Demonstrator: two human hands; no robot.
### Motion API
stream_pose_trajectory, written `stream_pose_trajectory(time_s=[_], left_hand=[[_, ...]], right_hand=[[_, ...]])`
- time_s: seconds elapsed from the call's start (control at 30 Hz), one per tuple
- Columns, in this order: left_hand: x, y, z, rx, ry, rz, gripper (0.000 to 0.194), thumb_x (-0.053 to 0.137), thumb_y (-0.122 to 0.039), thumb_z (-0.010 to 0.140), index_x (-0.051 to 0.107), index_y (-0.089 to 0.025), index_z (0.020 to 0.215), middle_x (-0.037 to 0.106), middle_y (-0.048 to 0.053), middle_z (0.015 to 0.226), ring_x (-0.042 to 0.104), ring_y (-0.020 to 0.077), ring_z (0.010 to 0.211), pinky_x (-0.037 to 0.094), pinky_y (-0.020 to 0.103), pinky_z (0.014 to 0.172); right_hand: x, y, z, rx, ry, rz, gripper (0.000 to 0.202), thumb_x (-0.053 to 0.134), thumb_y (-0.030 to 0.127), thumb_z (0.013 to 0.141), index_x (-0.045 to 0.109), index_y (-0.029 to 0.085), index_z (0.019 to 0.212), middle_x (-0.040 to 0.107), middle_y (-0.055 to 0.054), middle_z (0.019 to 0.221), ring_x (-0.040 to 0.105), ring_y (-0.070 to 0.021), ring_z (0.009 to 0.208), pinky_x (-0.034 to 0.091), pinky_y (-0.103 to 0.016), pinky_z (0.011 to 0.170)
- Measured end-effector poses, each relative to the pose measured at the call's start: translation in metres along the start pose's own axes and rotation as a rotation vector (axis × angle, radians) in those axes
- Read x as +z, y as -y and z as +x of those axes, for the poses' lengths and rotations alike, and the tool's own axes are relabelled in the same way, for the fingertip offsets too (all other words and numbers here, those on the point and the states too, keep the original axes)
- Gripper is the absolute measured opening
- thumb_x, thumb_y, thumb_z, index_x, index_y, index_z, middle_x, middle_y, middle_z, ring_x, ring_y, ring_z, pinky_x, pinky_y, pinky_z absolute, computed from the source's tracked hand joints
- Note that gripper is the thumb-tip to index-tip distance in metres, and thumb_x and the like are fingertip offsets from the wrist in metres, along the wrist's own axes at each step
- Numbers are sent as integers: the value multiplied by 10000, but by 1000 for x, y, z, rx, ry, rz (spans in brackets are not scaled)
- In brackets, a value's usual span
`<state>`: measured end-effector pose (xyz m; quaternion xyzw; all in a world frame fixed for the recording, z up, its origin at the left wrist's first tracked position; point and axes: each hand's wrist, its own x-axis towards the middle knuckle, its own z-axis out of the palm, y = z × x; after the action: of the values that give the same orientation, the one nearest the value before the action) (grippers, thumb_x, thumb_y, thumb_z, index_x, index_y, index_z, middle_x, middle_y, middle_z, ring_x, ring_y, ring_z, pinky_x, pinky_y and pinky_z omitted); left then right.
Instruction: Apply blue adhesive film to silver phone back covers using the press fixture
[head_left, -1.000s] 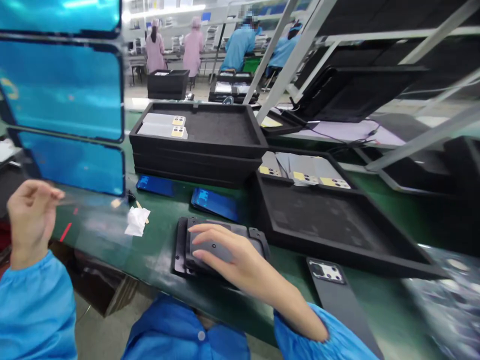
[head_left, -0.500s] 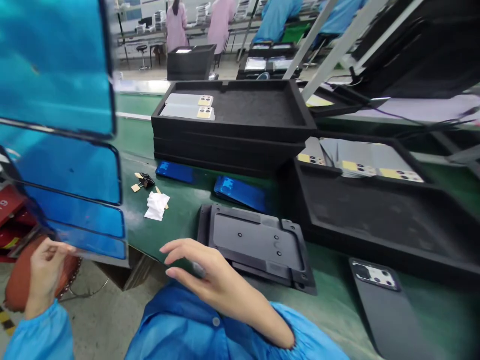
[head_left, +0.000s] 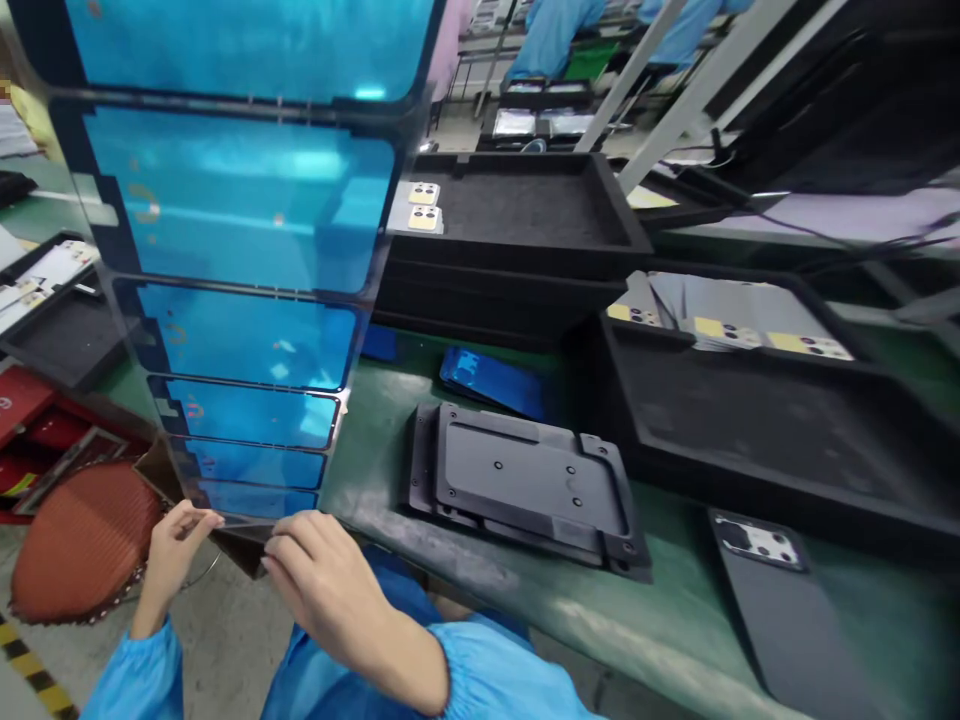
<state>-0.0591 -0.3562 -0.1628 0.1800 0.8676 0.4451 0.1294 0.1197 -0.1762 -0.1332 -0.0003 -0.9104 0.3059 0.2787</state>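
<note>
A long clear sheet of blue phone-shaped films (head_left: 247, 200) with dark borders rises in front of me at the left, its top out of view. My left hand (head_left: 180, 545) pinches its lower left edge between thumb and fingertips. At the lower right corner, the bent fingers of my right hand (head_left: 322, 570) are closed on the same edge; the thumb is partly hidden. To the right, on the green bench (head_left: 525, 610), lies a dark grey fixture plate (head_left: 532, 480) with a recessed top. Behind it sit some cut blue films (head_left: 495, 382).
Stacked black trays (head_left: 517, 215) stand at the back, the top one holding pale phone-back panels. Another black tray (head_left: 765, 420) is at right, near a dark phone back (head_left: 787, 620). A red-brown stool (head_left: 86, 540) and red drawers (head_left: 45, 430) are at left.
The film sheet has swung right with my left hand and now faces me, covering part of the bench. My right hand has moved left from open space and closed on the sheet's lower edge.
</note>
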Motion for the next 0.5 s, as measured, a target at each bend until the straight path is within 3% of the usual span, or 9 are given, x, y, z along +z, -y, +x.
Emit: stream_pose_trajectory(time_s=[0.07, 0.17, 0.27, 0.37, 0.5], left_hand=[[3, 4, 2, 17, 12, 10, 453, 762, -639, 661, 687, -193, 649, 780, 97, 682, 741, 257, 663, 596, 339, 648], [7, 3, -3, 62, 13, 42, 425, 758, -613, 672, 680, -198, 621, 789, 91, 698, 753, 266, 679, 612, 344, 669], [7, -6, -18, 122, -5, 81, 321, 766, -517, 698, 749, -197, 670, 802, 72, 737, 759, 260, 700, 619, 338, 716], [1, -18, -34, 198, -27, 95, 239, 790, -469, 680, 797, -231, 704, 814, 53, 784, 767, 259, 720, 630, 345, 764], [-9, -30, -44, 372, -137, 132, 145, 820, -442, 623, 777, -307, 594, 783, 16, 654, 738, 263, 559, 655, 367, 627]], right_hand=[[18, 1, 1, -41, 22, -44, 152, 560, 176, 990, 670, 136, 1086, 740, -142, 1131, 686, -262, 1016, 588, -381, 847], [41, -3, 5, -68, 36, -105, 391, 545, 164, 997, 548, 45, 1370, 596, -208, 1453, 552, -317, 1346, 510, -457, 1077], [53, -9, 7, -79, 63, -132, 592, 572, 276, 1006, 398, -3, 1499, 470, -225, 1565, 433, -342, 1465, 450, -527, 1150], [51, -11, 8, -90, 95, -134, 719, 595, 381, 993, 326, 4, 1544, 407, -221, 1604, 361, -338, 1511, 417, -566, 1173], [31, -1, 14, -124, 100, -87, 584, 491, 322, 1040, 362, 52, 1542, 431, -169, 1603, 322, -301, 1534, 386, -540, 1206]])
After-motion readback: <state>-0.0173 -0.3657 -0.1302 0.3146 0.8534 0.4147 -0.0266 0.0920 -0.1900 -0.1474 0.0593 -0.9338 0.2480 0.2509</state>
